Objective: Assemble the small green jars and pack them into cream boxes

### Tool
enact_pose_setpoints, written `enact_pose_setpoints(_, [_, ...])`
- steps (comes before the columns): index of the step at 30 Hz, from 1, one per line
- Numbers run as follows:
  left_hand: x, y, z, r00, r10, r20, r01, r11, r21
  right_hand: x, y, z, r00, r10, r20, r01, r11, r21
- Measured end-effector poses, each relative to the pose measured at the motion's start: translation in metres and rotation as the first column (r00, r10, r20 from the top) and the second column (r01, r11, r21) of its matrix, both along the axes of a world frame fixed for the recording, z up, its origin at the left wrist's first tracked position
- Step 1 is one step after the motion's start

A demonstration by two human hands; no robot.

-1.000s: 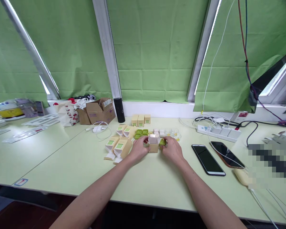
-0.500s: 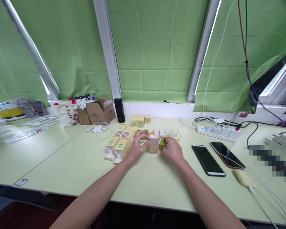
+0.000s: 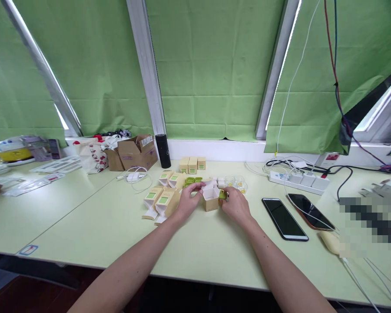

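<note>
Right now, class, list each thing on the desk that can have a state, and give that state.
small box, upright, top flaps open
left hand, at the box's left side, grip unclear
right hand, pinching a green piece
three back boxes, closed
black phone, screen dark
cardboard carton, flaps open
black bottle, upright

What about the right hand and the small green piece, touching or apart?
Touching: the head view shows the right hand pinching the green piece in its fingertips.
</note>
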State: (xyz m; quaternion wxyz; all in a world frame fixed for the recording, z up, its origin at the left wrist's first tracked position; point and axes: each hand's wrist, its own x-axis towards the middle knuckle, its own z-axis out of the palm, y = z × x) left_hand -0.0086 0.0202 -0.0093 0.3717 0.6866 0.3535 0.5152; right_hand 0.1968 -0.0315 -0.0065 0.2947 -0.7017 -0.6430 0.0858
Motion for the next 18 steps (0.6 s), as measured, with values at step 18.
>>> enact_pose_setpoints(18, [-0.004, 0.001, 0.005, 0.996, 0.067, 0.054, -0.062, 0.994, -0.095, 0.004, 0.004, -0.011, 0.999, 0.043, -0.010, -0.042, 0.995, 0.089])
